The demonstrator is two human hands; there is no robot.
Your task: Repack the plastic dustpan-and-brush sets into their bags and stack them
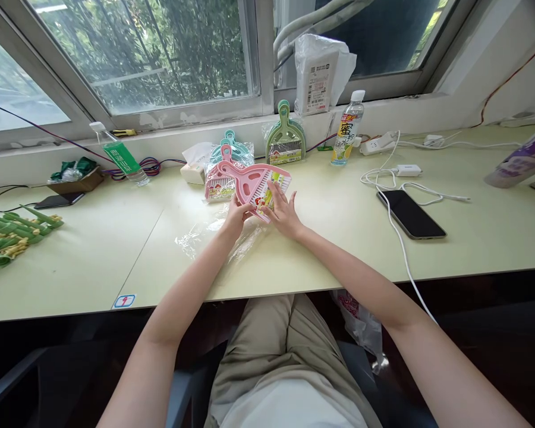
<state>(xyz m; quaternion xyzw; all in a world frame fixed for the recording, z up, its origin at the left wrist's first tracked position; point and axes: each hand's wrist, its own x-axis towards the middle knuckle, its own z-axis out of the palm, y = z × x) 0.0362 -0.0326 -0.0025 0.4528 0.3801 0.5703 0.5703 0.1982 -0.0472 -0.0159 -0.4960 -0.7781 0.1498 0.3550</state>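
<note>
A pink dustpan and brush set (248, 184) with a printed label is held tilted above the table, its handle to the upper left. My left hand (236, 217) is closed around its lower left edge. Against the label on the front lies my right hand (284, 213), fingers spread. Beneath my hands a crumpled clear plastic wrapper (200, 236) rests on the table. Just behind stand more sets in clear wrapping: a pink one (218, 185), a teal one (230, 146) and a green one (286, 134) that leans on the window ledge.
A tissue pack (192, 172) and a green-labelled bottle (123, 156) are to the left, with green plastic pieces (13, 235) farther out. On the right are a drink bottle (348, 129), a phone (411, 214), white cables (386, 172) and a purple-patterned tumbler (521, 156).
</note>
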